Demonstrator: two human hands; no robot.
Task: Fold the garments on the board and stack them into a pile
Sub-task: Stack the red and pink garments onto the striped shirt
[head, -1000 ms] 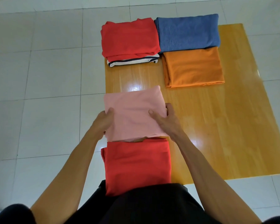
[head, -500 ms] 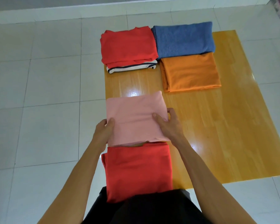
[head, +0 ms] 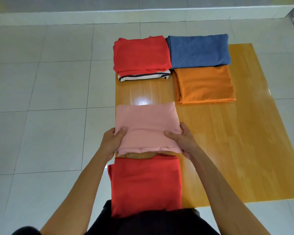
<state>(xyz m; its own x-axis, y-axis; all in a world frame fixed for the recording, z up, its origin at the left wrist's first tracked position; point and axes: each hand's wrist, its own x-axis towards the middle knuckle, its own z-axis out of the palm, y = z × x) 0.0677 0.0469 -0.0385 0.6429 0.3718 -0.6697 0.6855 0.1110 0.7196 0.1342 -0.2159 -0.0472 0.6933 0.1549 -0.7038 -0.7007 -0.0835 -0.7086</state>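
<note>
A folded pink garment (head: 147,126) lies at the left edge of the wooden board (head: 227,141). My left hand (head: 111,143) grips its near left corner and my right hand (head: 182,139) grips its near right corner, thumbs on top. Just below it lies a folded red garment (head: 146,184). At the board's far end a red garment (head: 141,55) tops a pile over a white and dark striped one (head: 143,77). Beside that pile rest a folded blue garment (head: 199,50) and a folded orange garment (head: 204,84).
The board lies on a pale tiled floor (head: 49,116). A low white step or wall base (head: 143,12) runs along the far side. My dark-clothed lap (head: 151,223) fills the bottom edge, overlapping the near red garment.
The view tilted so everything sits lower in the frame. Both hands kept hold of the pink garment, its near edge now raised slightly off the board.
</note>
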